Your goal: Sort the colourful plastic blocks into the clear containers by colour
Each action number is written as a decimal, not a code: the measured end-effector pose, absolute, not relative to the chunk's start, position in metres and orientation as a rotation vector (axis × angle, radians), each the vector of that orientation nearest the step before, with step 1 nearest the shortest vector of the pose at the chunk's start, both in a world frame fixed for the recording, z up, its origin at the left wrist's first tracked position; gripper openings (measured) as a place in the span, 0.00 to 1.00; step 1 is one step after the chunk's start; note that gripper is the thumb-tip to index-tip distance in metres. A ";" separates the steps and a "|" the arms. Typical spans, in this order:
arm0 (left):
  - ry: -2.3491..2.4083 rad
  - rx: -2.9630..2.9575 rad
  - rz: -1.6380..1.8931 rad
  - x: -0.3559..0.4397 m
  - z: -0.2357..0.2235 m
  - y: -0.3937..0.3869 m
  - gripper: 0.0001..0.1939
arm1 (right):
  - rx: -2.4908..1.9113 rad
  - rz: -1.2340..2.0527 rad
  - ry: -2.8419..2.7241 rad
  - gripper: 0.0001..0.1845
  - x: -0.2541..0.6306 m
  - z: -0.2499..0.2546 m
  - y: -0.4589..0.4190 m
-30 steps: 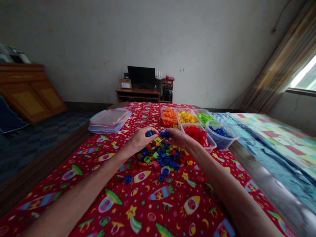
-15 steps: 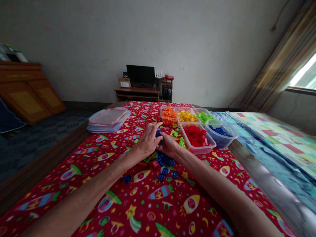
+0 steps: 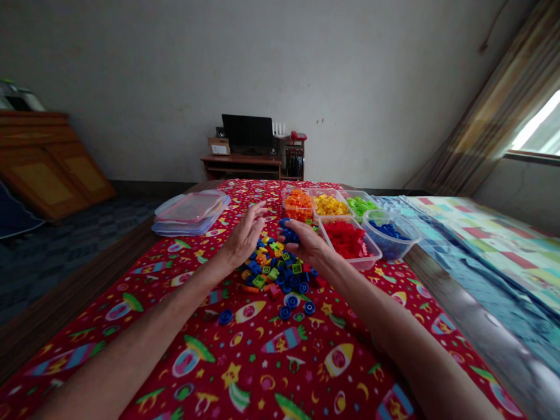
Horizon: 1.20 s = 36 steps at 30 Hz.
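Observation:
A mixed heap of toy building bricks point(image 3: 273, 274) in blue, green, yellow, orange and red lies on the red patterned cloth point(image 3: 184, 373). Several blue toy wheels point(image 3: 285, 313) lie at its near edge. My right hand point(image 3: 308, 240), over the heap's right side, is curled round a cluster of blue building bricks point(image 3: 289, 233). On the left edge of the heap, my left hand point(image 3: 247, 236) is raised with its fingers apart and nothing in it. A tub of red bricks point(image 3: 350, 242) stands just right of my right hand.
Behind the heap stand tubs of orange point(image 3: 298, 204), yellow point(image 3: 327, 205) and green bricks point(image 3: 361, 206). A round tub of blue bricks point(image 3: 389, 233) is at the right. Stacked plastic lids point(image 3: 192, 213) lie at the left. Beyond the table's right edge is a bed point(image 3: 490, 262).
My hands were together round something blue. They have parted: my left hand moved left and opened, while my right stays near with blue bricks. More of the heap shows between them.

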<state>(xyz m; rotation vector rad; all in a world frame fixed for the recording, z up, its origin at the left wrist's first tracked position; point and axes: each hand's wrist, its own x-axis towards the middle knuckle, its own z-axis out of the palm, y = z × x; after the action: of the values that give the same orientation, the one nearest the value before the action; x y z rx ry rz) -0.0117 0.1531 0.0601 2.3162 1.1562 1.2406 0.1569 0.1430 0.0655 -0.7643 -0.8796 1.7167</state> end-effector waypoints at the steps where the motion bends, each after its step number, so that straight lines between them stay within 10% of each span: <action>1: 1.186 2.370 1.241 -0.018 0.060 0.160 0.24 | -0.758 1.647 -0.893 0.09 0.168 0.075 0.145; 11: 1.561 2.237 0.902 -0.055 0.033 0.199 0.21 | -1.557 0.291 -1.057 0.08 0.350 0.120 0.154; 23: 1.498 2.515 0.443 -0.056 0.020 0.197 0.23 | -1.937 -0.058 -1.353 0.17 0.373 0.127 0.132; 36: 1.370 2.430 0.468 -0.053 0.018 0.196 0.21 | -1.351 0.164 -2.311 0.14 0.218 0.107 0.129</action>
<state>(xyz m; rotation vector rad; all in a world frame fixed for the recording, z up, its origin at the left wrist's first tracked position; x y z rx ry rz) -0.0529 0.1958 0.0184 2.4296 1.3697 0.4679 0.2175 0.1287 0.1068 -1.3506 -2.3113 0.1639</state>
